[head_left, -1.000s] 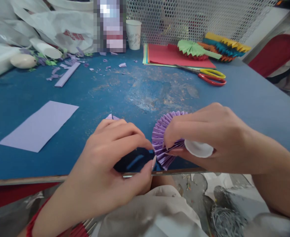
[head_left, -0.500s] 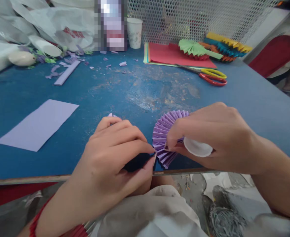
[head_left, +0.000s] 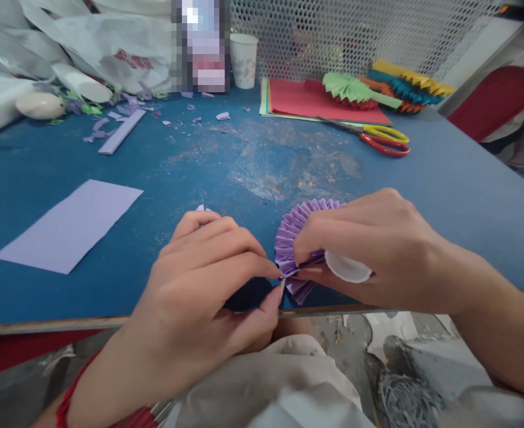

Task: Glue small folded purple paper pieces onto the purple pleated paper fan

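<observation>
A purple pleated paper fan [head_left: 291,235] is spread on the blue table near its front edge. My left hand [head_left: 212,279] has thumb and forefinger closed on the fan's lower left edge. A scrap of purple paper [head_left: 201,208] peeks out behind its other fingers. From the right, my right hand [head_left: 391,249] reaches over the fan, index finger and thumb pinching its pleats and covering part of it. Tucked in that same palm is a white thing with a round end [head_left: 348,267]; the rest of it is hidden.
On the left lies a flat purple paper sheet [head_left: 69,226], with a folded purple strip [head_left: 122,132] and torn scraps beyond. Scissors [head_left: 384,139] lie before stacked coloured paper [head_left: 292,98]. Behind are a paper cup [head_left: 244,62], a green pleated piece [head_left: 346,88] and plastic bags [head_left: 110,50].
My right hand has shifted slightly left, its thumb and fingertip now nearer my left fingertips on the fan. My left hand is nearly still.
</observation>
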### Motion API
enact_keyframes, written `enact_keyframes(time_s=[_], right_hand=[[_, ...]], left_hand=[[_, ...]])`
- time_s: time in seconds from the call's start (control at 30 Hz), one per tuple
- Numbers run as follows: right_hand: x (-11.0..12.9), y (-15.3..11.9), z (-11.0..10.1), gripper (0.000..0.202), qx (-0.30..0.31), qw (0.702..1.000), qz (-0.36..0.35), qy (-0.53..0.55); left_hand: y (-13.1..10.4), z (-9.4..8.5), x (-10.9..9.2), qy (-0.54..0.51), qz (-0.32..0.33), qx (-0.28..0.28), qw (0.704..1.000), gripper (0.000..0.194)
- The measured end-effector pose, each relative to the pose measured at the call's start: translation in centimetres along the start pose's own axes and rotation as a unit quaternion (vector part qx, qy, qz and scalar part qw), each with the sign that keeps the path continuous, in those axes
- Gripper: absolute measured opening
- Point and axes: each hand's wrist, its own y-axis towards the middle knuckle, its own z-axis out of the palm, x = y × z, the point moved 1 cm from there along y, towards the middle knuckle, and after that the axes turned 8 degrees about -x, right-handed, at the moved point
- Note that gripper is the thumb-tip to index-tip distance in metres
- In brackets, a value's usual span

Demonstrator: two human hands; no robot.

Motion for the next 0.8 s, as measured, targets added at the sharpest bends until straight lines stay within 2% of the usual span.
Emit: enact_keyframes(time_s=[0.5, 0.63, 0.8], right_hand=[[0.40, -0.16, -0.24, 0.012, 0.010, 1.000, -0.019, 0.007], [0.55, -0.15, -0.40, 0.019, -0.003, 0.999, -0.029, 0.033], [0.43, -0.19, -0.25, 0.018, -0.015, 0.997, -0.048, 0.055]], left_hand=[[0.01, 0.14, 0.04, -0.001, 0.008, 0.000, 1.000, 0.009], [0.05, 0.34, 0.14, 0.003, 0.010, -0.007, 1.000, 0.008], [-0.08, 0.24, 0.19, -0.002, 0.016, -0.011, 1.000, 0.009]])
